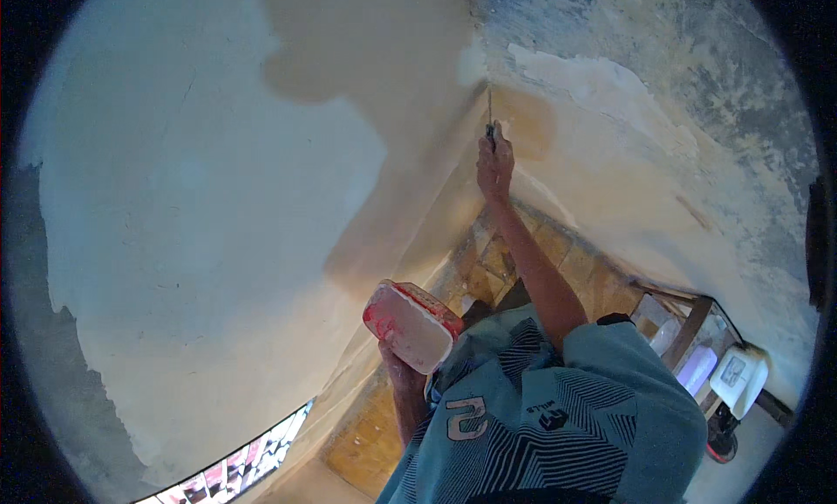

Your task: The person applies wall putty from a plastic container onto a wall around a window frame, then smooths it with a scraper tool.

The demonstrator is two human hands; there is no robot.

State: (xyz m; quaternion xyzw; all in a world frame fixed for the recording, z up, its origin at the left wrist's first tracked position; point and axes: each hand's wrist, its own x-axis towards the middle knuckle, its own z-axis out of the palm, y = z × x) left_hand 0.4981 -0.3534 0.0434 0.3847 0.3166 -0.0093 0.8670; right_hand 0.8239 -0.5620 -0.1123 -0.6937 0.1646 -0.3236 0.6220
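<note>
My right hand (495,166) is stretched up to the corner where two walls meet. Its fingers are wrapped round the dark handle of a putty knife (490,135), and the thin blade, seen edge-on, points up along the corner. Low in front of my body, my left hand (401,369) supports a red rectangular tub (370,316) smeared with whitish paste. The tub is tilted, and part of the left hand is hidden behind it.
A pale, smoothed wall (200,207) fills the left side; the right wall (602,146) has patchy grey and whitish areas. Worn tiles cover the floor (357,447). At lower right, a white plastic container (739,380) stands by a wooden frame (693,330), near a dark shoe (722,439).
</note>
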